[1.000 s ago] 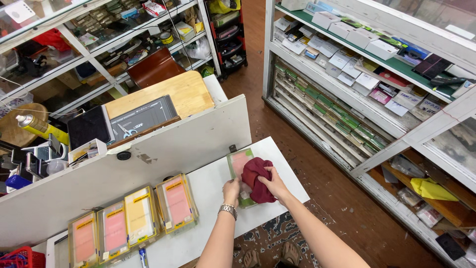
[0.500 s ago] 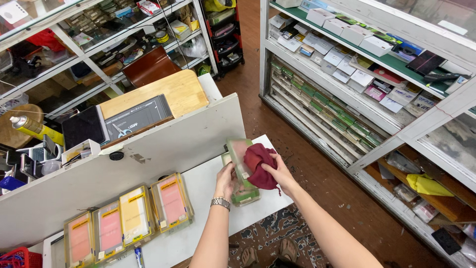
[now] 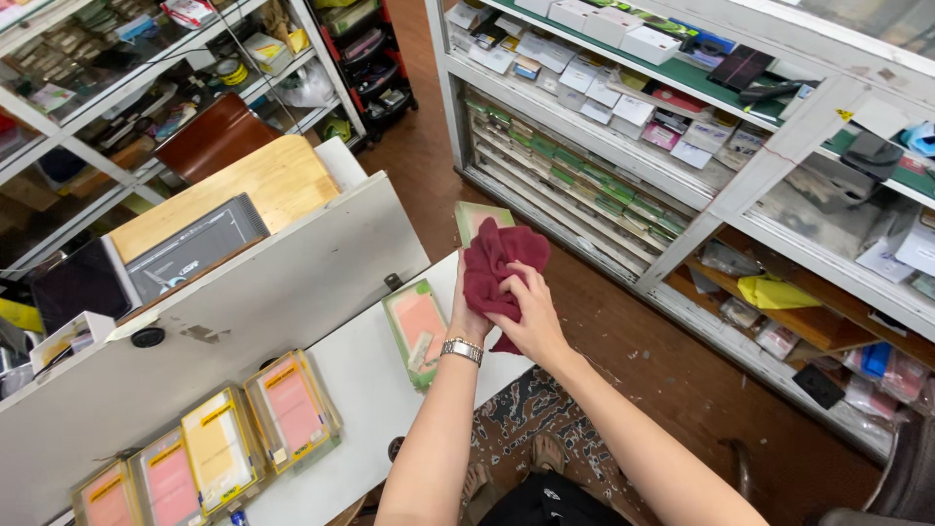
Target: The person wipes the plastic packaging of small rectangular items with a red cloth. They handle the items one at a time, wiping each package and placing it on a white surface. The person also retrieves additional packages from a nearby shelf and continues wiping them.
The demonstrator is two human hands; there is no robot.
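Hands raised above counter edge; left hand point(image 3: 469, 310) grips green box point(image 3: 479, 216); right hand point(image 3: 531, 314) presses maroon cloth point(image 3: 499, 265).

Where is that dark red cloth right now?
The dark red cloth is near the middle of the head view, bunched between the left hand and right hand, against a pale green package, above the white counter's right end.

Cramped shop w/ white counter point(image 3: 370, 360), brown floor point(image 3: 623, 331), stocked white shelving point(image 3: 740, 205) on both sides.
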